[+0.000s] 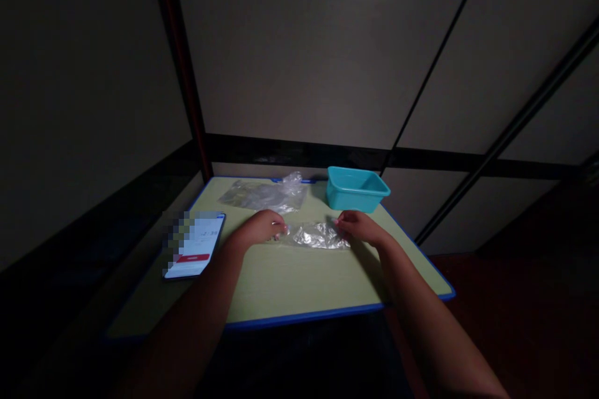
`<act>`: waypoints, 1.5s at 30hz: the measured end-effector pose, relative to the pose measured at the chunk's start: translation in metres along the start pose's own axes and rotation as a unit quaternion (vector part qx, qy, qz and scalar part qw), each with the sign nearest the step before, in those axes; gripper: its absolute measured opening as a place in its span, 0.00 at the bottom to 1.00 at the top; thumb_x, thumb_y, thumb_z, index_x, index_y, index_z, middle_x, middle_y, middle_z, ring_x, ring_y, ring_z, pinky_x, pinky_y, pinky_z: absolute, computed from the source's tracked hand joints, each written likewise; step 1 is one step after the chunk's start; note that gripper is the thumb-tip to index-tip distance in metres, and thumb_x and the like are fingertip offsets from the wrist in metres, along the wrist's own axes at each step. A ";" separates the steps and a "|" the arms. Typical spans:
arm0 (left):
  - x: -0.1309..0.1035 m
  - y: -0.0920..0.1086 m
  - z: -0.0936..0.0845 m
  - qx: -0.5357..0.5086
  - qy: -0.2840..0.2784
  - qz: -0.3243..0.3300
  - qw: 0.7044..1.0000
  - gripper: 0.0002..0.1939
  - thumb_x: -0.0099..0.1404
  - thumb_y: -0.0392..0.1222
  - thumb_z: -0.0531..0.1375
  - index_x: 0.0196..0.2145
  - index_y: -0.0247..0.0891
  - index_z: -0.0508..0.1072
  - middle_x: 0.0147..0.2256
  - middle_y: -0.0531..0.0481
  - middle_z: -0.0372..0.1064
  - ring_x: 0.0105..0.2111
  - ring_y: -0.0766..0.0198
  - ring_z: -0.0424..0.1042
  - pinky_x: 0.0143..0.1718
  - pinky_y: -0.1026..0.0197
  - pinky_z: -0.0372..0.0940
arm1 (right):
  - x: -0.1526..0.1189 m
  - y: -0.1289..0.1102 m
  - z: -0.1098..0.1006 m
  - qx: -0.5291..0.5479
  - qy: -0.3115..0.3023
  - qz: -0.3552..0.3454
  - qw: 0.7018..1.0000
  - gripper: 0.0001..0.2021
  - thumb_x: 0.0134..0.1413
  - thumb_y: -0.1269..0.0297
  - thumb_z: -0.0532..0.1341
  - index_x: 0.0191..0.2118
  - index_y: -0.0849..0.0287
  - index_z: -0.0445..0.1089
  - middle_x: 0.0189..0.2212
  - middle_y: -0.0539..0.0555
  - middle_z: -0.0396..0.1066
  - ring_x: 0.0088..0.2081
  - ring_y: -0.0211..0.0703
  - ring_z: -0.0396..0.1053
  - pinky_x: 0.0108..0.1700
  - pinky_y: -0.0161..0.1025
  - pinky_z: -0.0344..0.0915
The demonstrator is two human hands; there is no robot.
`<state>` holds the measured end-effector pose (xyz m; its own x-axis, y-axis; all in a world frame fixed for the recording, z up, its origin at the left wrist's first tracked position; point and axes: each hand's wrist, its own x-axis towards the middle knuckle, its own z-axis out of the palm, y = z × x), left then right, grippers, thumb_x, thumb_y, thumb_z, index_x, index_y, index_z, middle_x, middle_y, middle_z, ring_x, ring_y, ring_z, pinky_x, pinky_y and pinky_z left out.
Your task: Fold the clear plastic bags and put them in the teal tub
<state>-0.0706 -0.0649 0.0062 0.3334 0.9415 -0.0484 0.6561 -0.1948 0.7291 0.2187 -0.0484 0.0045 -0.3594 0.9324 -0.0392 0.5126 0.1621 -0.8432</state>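
A crinkled clear plastic bag is stretched sideways between my two hands, low over the middle of the table. My left hand pinches its left end, fingers closed. The opposite end is gripped by my right hand, thumb and fingertips pressed together. Light glints off the bag's folds, and I cannot make out whether anything is inside. Just behind my hands, another clear plastic bag lies flat toward the back left, its right part bunched up.
A turquoise plastic basket stands at the table's back right corner. On the left lies a tablet or phone with a lit screen, partly blurred. The pale table has a blue edge, and panelled walls rise behind it.
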 end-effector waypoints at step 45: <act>0.003 0.000 -0.002 -0.008 0.085 0.002 0.996 0.12 0.55 0.46 0.53 0.19 0.38 0.62 0.18 0.55 0.59 0.22 0.65 0.62 0.25 0.65 0.55 | 0.001 0.017 0.016 -0.262 0.140 -0.044 0.954 0.19 0.45 0.77 0.54 0.46 0.58 0.60 0.20 0.45 0.66 0.24 0.37 0.62 0.26 0.31 0.49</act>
<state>-0.0713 -0.0616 0.0077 0.2158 0.9739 0.0702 0.6441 -0.1961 0.7394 0.2144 -0.0502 -0.0188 -0.2341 0.9455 0.2265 0.8361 0.3147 -0.4493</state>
